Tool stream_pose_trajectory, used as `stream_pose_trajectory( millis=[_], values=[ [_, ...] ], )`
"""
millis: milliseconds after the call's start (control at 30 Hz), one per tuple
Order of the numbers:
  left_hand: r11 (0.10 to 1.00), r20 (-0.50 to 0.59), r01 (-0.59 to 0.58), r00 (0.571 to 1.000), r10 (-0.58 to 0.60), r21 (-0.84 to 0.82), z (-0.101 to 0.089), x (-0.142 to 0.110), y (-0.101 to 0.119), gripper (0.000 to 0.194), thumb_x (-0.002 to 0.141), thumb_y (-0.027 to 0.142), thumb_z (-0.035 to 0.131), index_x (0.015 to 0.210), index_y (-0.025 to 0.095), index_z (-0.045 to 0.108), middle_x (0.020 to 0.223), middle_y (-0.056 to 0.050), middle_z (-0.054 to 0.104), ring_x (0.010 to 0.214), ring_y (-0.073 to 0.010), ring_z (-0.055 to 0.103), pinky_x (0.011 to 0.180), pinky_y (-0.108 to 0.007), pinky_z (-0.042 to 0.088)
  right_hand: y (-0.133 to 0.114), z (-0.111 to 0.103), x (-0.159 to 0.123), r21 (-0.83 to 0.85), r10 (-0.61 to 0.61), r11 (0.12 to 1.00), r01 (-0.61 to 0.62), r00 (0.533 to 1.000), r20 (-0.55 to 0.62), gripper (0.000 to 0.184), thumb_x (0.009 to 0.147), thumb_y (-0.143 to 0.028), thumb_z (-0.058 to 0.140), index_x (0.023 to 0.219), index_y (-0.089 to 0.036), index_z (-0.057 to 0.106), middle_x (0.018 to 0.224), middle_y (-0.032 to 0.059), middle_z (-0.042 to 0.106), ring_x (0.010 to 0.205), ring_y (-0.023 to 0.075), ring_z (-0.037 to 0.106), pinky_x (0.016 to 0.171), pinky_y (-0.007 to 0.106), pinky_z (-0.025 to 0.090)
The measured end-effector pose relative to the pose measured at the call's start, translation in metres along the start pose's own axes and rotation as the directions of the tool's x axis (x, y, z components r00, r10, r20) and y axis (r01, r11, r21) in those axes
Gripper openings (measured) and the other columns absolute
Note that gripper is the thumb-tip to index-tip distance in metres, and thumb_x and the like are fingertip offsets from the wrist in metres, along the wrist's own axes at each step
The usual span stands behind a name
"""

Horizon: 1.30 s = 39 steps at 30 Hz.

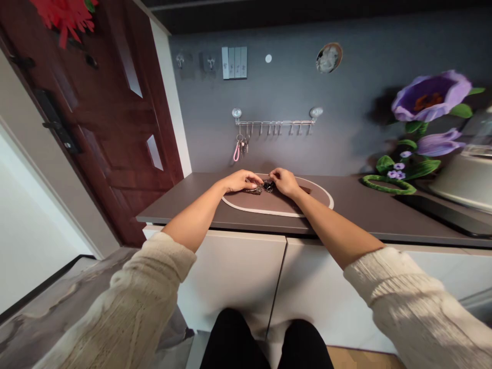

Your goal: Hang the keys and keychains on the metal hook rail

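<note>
A small bunch of keys (268, 186), with dark and metallic parts, lies low over the brown oval mat (265, 205). My left hand (241, 181) comes at it from the left, with its curled fingers and thumb closed on the metal keys at that end. From the right, my right hand (283, 181) has its thumb and fingers pinched together at the bunch's dark ring end; the exact contact is partly hidden by the fingers. Beside my right wrist, a flat brown piece (305, 189) lies on the mat, partly covered by the hand.
A clear hook rail (274, 123) on the grey wall carries a pink-strapped key set (237, 149) at its left end. At right are purple artificial flowers (430, 100), a dark flat slab (442, 212) and a pale lampshade-like object (463, 177). A red-brown door (115, 128) stands left.
</note>
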<state>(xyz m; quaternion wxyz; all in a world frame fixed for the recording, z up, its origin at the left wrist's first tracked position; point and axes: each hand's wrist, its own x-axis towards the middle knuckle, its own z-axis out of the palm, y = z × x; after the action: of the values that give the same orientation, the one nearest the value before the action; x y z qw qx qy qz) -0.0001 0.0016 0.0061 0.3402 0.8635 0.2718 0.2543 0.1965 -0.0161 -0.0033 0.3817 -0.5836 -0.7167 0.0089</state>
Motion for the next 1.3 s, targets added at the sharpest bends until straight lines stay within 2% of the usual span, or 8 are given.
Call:
stream_pose_trajectory(
  millis=[133, 433, 800, 1067, 1300],
  values=[
    [0.998, 0.030, -0.009, 1.000, 0.008, 0.055, 0.001, 0.002, -0.003, 0.027, 0.072, 0.016, 0.057, 0.097, 0.009, 0.065, 0.092, -0.009, 0.067, 0.080, -0.0126, 0.060, 0.079, -0.028, 0.045, 0.000, 0.003, 0.002, -0.037, 0.002, 0.999, -0.001, 1.000, 0.014, 0.016, 0.079, -0.018, 0.049, 0.083, -0.016, 0.064, 0.088, 0.0069, 0.066, 0.080, 0.0159, 0.057, 0.078, 0.026, 0.040],
    [0.992, -0.011, -0.021, 1.000, 0.023, 0.125, -0.001, 0.005, -0.010, 0.023, 0.071, 0.018, 0.057, 0.091, 0.011, 0.067, 0.087, -0.006, 0.068, 0.076, -0.0107, 0.059, 0.075, -0.024, 0.045, 0.001, 0.006, 0.006, -0.065, -0.017, 0.998, 0.019, 0.999, 0.033, 0.016, 0.079, -0.018, 0.050, 0.083, -0.016, 0.064, 0.088, 0.0073, 0.066, 0.081, 0.0160, 0.058, 0.077, 0.025, 0.040],
    [0.991, -0.156, 0.015, 0.988, 0.006, 0.134, -0.005, 0.003, -0.005, 0.021, 0.070, 0.023, 0.060, 0.085, 0.011, 0.068, 0.081, -0.005, 0.068, 0.072, -0.0112, 0.058, 0.073, -0.025, 0.044, -0.005, 0.001, 0.003, -0.037, -0.054, 0.998, 0.057, 0.996, 0.064, 0.015, 0.078, -0.018, 0.051, 0.084, -0.016, 0.065, 0.083, 0.0063, 0.066, 0.077, 0.0150, 0.057, 0.076, 0.025, 0.040],
    [0.997, -0.289, 0.033, 0.957, -0.011, 0.072, -0.009, 0.005, -0.006, 0.018, 0.072, 0.021, 0.060, 0.083, 0.010, 0.066, 0.081, -0.006, 0.068, 0.071, -0.0114, 0.059, 0.072, -0.026, 0.045, -0.007, 0.003, 0.004, 0.006, -0.103, 0.995, 0.103, 0.991, 0.081, 0.013, 0.077, -0.021, 0.053, 0.081, -0.017, 0.065, 0.082, 0.0050, 0.066, 0.076, 0.0149, 0.056, 0.077, 0.026, 0.040],
    [0.977, -0.394, 0.015, 0.916, 0.073, 0.214, -0.014, 0.006, -0.004, 0.016, 0.073, 0.021, 0.058, 0.082, 0.012, 0.067, 0.083, -0.005, 0.068, 0.076, -0.0124, 0.059, 0.077, -0.025, 0.043, -0.015, 0.005, 0.000, 0.162, -0.153, 0.977, 0.136, 0.983, 0.098, 0.014, 0.077, -0.023, 0.054, 0.087, -0.018, 0.064, 0.080, 0.0028, 0.065, 0.076, 0.0131, 0.057, 0.079, 0.026, 0.041]
  ],
)
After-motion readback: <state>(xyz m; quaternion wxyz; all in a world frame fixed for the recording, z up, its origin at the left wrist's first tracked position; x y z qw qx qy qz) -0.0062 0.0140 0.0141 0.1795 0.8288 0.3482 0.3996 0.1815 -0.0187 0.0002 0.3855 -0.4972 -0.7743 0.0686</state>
